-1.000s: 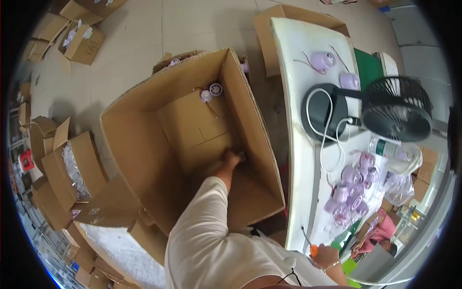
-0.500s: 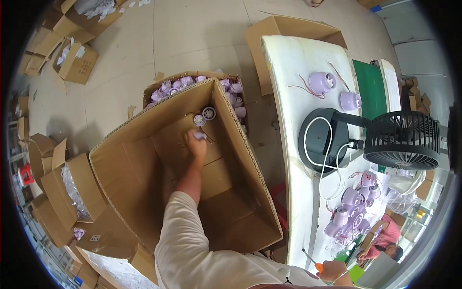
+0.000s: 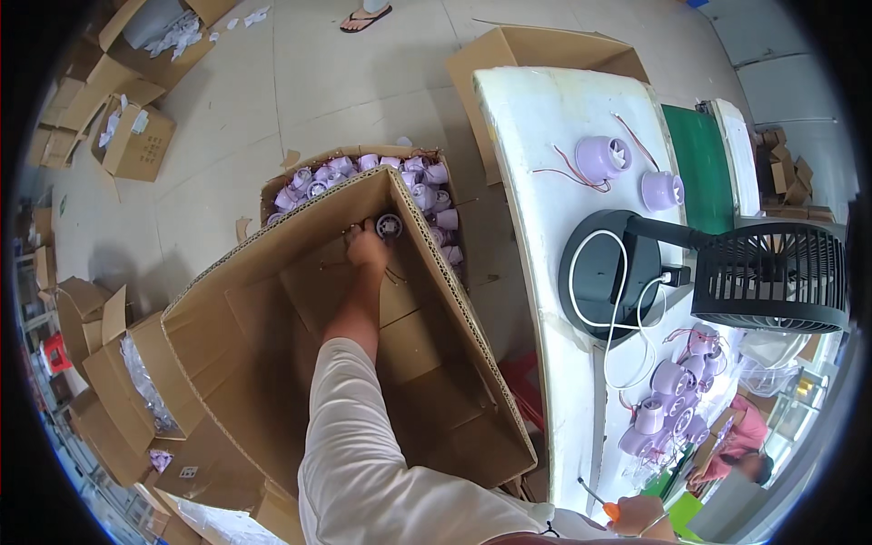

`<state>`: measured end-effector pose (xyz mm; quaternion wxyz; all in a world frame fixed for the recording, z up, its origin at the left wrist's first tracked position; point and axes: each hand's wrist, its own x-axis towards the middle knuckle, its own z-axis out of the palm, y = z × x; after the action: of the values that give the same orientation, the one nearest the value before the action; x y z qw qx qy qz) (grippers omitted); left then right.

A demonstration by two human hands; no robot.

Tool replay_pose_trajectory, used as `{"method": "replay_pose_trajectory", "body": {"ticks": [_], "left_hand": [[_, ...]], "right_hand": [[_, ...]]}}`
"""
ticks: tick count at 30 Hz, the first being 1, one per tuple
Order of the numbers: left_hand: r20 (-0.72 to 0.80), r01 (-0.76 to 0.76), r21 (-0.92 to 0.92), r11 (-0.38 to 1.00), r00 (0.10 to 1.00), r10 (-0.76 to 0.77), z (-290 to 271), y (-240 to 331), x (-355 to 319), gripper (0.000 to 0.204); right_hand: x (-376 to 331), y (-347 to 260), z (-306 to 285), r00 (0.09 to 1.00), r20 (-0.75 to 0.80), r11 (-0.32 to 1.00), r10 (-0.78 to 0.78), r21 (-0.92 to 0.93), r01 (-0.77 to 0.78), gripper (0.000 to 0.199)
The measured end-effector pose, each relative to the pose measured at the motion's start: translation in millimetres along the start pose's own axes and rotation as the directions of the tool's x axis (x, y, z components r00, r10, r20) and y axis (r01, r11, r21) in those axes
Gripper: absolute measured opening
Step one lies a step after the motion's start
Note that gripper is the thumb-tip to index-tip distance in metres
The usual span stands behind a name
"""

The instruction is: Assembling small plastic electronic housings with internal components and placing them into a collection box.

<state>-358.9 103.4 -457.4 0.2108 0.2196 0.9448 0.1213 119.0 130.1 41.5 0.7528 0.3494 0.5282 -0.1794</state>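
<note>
My left hand (image 3: 367, 247) reaches deep into a large open cardboard box (image 3: 272, 313), near its far corner. Its fingers look curled, and what they hold is hidden under the hand. Right beside it on the box bottom sits a round lavender plastic housing (image 3: 389, 226) with a white inner wheel. Thin wires (image 3: 395, 275) lie near the wrist. At the lower right, my right hand (image 3: 640, 516) is closed around a screwdriver (image 3: 611, 510) with an orange handle, its shaft pointing up and left beside the white table (image 3: 536, 227).
Beyond the box stands a carton full of lavender housings (image 3: 418, 173). The table bears a black fan (image 3: 767, 272) with a white cable, two wired housings (image 3: 603, 158) and a pile of several more (image 3: 672, 400). More cartons (image 3: 136, 145) stand left. A person in pink (image 3: 743, 436) sits at right.
My left hand has moved farther into the corner; the lavender housing seen in it before is now hidden, as is one of the two beside it. A sandalled foot appears at the top.
</note>
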Motion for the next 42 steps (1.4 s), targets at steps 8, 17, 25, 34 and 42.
{"method": "replay_pose_trajectory", "body": {"ticks": [8, 17, 25, 34, 42], "left_hand": [[0.336, -0.191, 0.183, 0.964, 0.934, 0.121, 43.0, -6.5, 29.7, 0.047], [0.491, -0.013, 0.074, 0.997, 0.871, -0.025, 28.5, -10.2, 9.2, 0.065], [0.372, -0.149, -0.284, 0.947, 0.893, 0.252, 32.9, -8.2, -32.1, 0.073], [0.169, 0.026, -0.682, 0.73, 0.978, 0.122, 132.6, -73.4, -51.3, 0.034], [-0.113, -0.144, -0.485, 0.863, 0.988, 0.102, 102.6, -32.1, -86.6, 0.067]], "right_hand": [[2.0, 2.1, 9.4, 0.999, -0.035, 1.0, -0.002, 0.009, 0.002, 0.039], [3.5, -0.6, 17.4, 0.997, -0.076, 1.0, 0.007, 0.021, -0.005, 0.039], [8.2, 0.1, 22.5, 0.999, -0.03, 0.999, 0.018, 0.033, -0.017, 0.039], [10.5, 6.2, 16.4, 0.998, -0.049, 0.998, -0.038, -0.049, 0.036, 0.039], [13.8, 4.7, 4.7, 0.999, -0.014, 0.99, -0.038, -0.135, 0.036, 0.039]]}}
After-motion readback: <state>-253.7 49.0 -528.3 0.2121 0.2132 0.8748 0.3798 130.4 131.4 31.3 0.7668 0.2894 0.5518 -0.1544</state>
